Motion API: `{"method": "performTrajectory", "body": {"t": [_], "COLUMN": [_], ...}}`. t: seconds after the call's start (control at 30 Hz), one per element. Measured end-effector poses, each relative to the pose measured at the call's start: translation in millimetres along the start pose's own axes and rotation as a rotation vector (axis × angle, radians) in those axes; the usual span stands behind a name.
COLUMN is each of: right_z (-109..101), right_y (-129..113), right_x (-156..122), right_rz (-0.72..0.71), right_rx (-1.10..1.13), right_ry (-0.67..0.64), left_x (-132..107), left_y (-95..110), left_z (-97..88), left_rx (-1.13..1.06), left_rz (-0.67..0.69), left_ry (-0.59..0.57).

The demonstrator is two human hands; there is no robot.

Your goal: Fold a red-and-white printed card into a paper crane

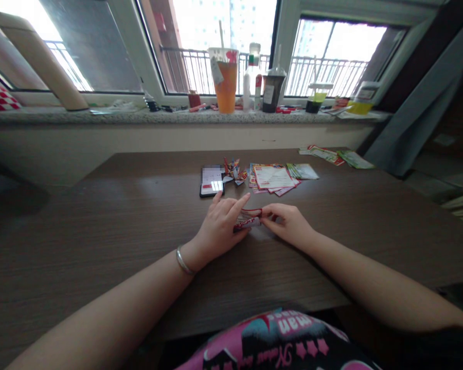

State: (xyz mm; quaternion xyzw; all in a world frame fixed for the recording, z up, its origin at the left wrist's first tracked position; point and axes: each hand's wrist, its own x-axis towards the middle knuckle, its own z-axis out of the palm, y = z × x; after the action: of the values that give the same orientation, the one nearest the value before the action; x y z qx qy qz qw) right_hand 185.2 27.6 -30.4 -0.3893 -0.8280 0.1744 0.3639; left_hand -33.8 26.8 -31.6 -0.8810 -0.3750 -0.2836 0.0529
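A small sheet of printed paper (248, 223), white with red edges and lettering, is curled or folded over on itself between my hands. My left hand (221, 223), with a silver bangle at the wrist, grips its left side, thumb along the near edge and index finger stretched forward; this hand covers part of the sheet. My right hand (287, 221) pinches the paper's right end between thumb and fingertips. A lit phone (211, 186) lies just beyond my left fingers. Beside it, a folded colourful paper piece (235, 172) stands up from the table.
Printed cards (272, 176) are stacked beyond my right hand, with green leaflets (303, 171) next to them. More leaflets (326, 154) lie at the table's far right. Drink cups (226, 87) and bottles line the windowsill (139, 118) behind the brown table (119, 205).
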Motion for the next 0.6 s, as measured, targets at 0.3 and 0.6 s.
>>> {"method": "performTrajectory", "body": {"t": [0.3, 0.6], "right_z": [-1.6, 0.5], "right_y": [-0.9, -1.0], "right_x": [-0.7, 0.3], "right_rz": [0.046, -0.029], "right_rx": [0.137, -0.041], "right_ry": [0.007, 0.041], "left_x": [0.4, 1.8], "left_y": [0.1, 1.7], "left_z": [-0.2, -2.2], "left_rx": [-0.076, -0.127], "left_rz": [-0.07, -0.044], "left_ry": [0.103, 0.137]}}
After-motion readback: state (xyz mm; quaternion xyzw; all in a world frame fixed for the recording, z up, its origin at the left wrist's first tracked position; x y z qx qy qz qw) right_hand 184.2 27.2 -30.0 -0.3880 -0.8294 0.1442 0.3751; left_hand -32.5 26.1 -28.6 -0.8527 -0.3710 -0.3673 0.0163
